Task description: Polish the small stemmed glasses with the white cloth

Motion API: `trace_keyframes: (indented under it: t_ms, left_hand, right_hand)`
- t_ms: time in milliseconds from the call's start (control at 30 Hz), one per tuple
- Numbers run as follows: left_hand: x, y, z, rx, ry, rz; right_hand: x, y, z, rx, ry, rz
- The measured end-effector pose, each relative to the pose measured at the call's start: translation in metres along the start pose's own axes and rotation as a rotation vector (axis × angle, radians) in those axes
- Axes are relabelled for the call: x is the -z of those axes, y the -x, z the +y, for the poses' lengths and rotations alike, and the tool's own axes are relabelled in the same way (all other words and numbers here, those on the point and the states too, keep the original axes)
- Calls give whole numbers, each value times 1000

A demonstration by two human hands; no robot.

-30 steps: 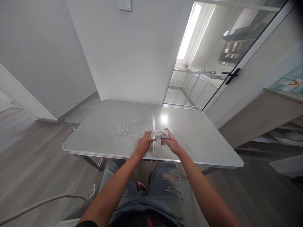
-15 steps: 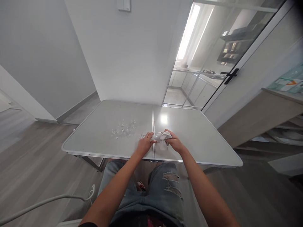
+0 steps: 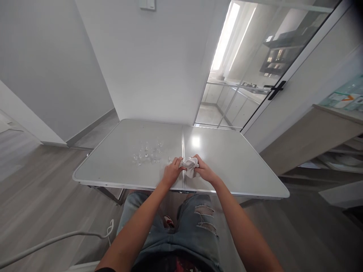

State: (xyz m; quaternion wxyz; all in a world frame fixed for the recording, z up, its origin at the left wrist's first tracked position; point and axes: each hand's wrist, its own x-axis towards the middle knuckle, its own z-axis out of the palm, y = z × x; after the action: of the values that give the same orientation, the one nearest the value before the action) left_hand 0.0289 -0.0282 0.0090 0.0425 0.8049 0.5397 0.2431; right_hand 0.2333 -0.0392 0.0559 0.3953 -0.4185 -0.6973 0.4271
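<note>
Near the front edge of the grey folding table [image 3: 232, 162], my left hand [image 3: 172, 172] is closed around a clear glass [image 3: 169, 160], whose left end shows past my fingers. A white cloth [image 3: 191, 166] covers the glass's right end. My right hand [image 3: 204, 170] grips this cloth, its fingers wrapped in the folds. Several small clear glass pieces [image 3: 146, 155] are spread on the left half of the table; their exact shapes are hard to make out.
A white wall [image 3: 159, 68] and a glazed door [image 3: 227, 98] stand behind the table. At the right is a wooden shelf unit [image 3: 323, 128] with bottles on top. A pale hose [image 3: 65, 237] lies on the floor at the lower left.
My right hand and the cloth have moved slightly left, closer to my left hand, and the cloth now covers more of the glass. The glass pieces at the left lie as before.
</note>
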Motion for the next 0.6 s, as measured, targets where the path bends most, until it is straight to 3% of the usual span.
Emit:
trace_keyframes:
  t_ms: [267, 467, 600]
  left_hand:
    - [-7, 0, -5, 11, 130, 115]
    - [-10, 0, -6, 82, 136, 144]
    - [-10, -2, -10, 130, 229, 231]
  right_hand:
    - [-10, 10, -6, -50, -607, 141]
    - [-43, 0, -7, -81, -828, 500]
    - [-47, 1, -13, -72, -911, 535]
